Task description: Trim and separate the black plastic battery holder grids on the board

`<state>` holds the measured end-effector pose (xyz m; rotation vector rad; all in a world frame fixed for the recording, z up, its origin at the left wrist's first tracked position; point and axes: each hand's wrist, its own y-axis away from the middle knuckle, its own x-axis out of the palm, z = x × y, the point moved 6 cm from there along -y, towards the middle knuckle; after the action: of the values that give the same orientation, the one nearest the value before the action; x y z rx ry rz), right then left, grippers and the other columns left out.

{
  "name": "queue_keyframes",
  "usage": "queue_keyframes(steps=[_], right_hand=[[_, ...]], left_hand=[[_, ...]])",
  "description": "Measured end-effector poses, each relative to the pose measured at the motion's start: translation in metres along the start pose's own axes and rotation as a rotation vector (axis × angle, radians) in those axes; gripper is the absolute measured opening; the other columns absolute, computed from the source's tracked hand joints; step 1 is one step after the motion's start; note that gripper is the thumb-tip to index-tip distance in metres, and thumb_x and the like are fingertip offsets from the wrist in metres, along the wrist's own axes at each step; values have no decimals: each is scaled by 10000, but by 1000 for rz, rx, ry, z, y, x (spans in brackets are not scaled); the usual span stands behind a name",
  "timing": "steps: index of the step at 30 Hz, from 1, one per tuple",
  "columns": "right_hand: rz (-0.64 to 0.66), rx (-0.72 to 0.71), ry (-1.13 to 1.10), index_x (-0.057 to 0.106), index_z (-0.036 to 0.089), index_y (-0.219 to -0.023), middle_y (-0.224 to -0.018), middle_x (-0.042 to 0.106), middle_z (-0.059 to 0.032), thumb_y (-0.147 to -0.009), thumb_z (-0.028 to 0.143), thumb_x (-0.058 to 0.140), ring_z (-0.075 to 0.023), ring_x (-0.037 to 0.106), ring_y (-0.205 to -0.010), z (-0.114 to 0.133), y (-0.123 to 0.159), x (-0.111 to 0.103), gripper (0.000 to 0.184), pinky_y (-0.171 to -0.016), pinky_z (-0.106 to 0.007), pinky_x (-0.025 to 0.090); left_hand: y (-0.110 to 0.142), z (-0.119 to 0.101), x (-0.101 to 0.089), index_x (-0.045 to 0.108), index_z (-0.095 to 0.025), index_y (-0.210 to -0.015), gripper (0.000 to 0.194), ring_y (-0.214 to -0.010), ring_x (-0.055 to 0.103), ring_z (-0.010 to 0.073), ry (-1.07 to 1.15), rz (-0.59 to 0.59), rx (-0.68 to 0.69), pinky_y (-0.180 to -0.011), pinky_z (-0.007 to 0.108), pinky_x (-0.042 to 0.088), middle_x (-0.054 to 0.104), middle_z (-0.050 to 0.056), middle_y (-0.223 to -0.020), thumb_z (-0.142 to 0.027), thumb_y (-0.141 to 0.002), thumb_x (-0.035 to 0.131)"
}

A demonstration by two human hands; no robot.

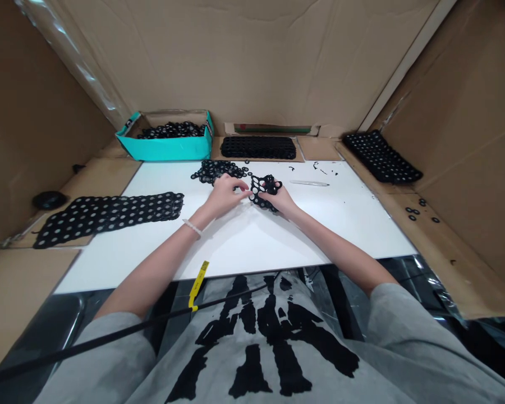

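Note:
Between my hands is a small piece of black perforated rubber mesh with round rings [265, 192], held above the white board [244, 247]. My right hand [280, 203] grips it from below and to the right. The fingertips of my left hand [225, 195] pinch its left edge. A heap of the same black rings [216, 170] lies just beyond my left hand. Further left, a long black ring sheet [107, 216] lies flat, partly on the board.
A teal box of black rings [168, 147] stands at the back left, next to a black ring slab [258, 147]. Another ring sheet [381, 157] leans at the right. Loose rings [412, 212] lie on cardboard. A slim pale strip [309, 183] lies on the board. Cardboard walls surround the bench.

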<state>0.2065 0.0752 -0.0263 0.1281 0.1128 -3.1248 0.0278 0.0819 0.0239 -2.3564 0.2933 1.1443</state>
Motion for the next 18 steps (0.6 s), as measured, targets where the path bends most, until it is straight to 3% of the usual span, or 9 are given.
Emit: queue_keyframes(steps=[4,10,12,14,18], right_hand=[[3,9,-72,598,190,-969,-936,665,-18,-620,367,754,-193,629,-903,1,0,-1,421,-904,-374,522],[122,25,-130,592,194,-963,-884,671,-13,-546,362,842,-183,636,-829,3,1,4,514,-845,-369,543],[124,11,-125,588,196,-982,-892,674,-2,-521,327,849,-176,635,-835,3,1,5,546,-857,-369,540],[133,-5,-126,586,194,-987,-921,682,-2,-517,298,844,-174,638,-860,2,0,6,546,-881,-370,533],[113,8,-132,590,192,-990,-955,700,-20,-540,283,827,-188,649,-890,1,1,6,516,-893,-388,534]], left_hand=[[4,-8,19,777,-202,-884,313,-848,618,241,170,101,-49,-792,330,445,751,65,-880,-459,-710,734],[2,11,22,784,-163,-819,303,-736,635,210,424,124,-245,-679,295,464,757,65,-819,-432,-698,715],[0,25,15,776,-154,-771,283,-720,635,213,460,49,-316,-670,297,462,751,69,-783,-416,-709,691],[-3,42,0,769,-148,-779,276,-764,643,228,425,-117,-359,-709,310,469,750,83,-812,-392,-750,643],[-3,54,-28,718,-201,-1123,350,-1061,562,295,50,-358,-318,-907,402,416,677,123,-1193,-347,-843,568]])
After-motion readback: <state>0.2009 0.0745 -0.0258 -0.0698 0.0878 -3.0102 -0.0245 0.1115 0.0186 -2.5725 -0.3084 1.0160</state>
